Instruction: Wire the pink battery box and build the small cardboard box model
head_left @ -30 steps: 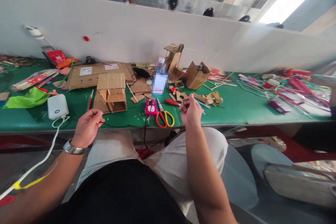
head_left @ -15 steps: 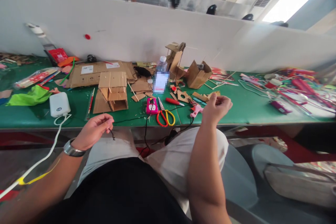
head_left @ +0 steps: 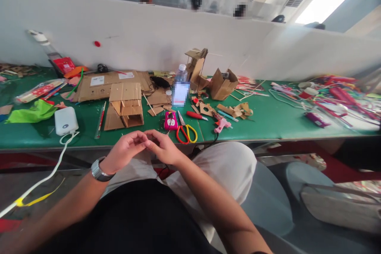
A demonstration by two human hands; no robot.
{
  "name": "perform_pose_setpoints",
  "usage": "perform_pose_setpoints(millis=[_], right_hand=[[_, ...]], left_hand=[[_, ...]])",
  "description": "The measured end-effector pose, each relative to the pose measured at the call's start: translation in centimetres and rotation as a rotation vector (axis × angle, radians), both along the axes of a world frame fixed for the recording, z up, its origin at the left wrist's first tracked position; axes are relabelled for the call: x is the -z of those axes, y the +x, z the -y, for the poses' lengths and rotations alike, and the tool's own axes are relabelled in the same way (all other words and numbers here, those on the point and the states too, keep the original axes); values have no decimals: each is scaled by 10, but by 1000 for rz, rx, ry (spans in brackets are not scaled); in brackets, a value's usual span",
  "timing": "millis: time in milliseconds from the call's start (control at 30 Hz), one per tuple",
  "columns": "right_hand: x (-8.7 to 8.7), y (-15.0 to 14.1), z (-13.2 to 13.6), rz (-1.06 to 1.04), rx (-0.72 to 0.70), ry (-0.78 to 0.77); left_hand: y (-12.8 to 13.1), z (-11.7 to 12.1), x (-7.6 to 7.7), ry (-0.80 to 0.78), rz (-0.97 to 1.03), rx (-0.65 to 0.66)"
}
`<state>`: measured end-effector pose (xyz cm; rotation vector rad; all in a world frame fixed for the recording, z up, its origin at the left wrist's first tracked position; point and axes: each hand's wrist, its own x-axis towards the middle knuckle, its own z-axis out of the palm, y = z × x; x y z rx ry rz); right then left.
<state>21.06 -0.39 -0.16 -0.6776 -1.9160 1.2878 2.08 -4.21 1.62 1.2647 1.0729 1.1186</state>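
Head view, with clock directions taken from the joined hands: the left hand (head_left: pixel 125 150) and right hand (head_left: pixel 163 146) meet fingertip to fingertip at the near edge of the green bench top (head_left: pixel 250 129), above the lap. The fingers of both are loosely curled; whether something thin is pinched between them I cannot tell, as the fingers cover the spot. Nearest at eleven o'clock stands a cardboard structure (head_left: pixel 132 110) with open compartments. It should be light and fairly stiff along its panels, but easily crushed at the open edges, so the low side walls look the best place to hold. Between one and two o'clock lies a small pink case (head_left: pixel 170 124), probably light and perhaps smooth, best taken across its sides. Just beyond it, between two and three, are the scissors (head_left: pixel 183 125), their red and yellow loops facing the person; these should be rigid, and the loops are the safe grip. Further out that way rests a pink glue gun (head_left: pixel 222 125), to be held by its handle, since the nozzle might be hot
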Motion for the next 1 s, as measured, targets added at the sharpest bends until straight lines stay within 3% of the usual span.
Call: perform_pose_setpoints(millis=[200,400,533,833,1000], right_hand=[[0,16,-3,144,106,19],[-6,27,-9,112,155,65],[-14,41,-16,64,304,113],[-29,88,-40,-84,791,226],[-30,102,-46,-101,833,252]], left_hand=[[-11,7,2,-53,-89,73],[-16,17,12,-78,-312,225],[-18,22,13,-44,-429,303],[-38,22,13,-40,-396,196],[-45,20,15,-30,-357,122]])
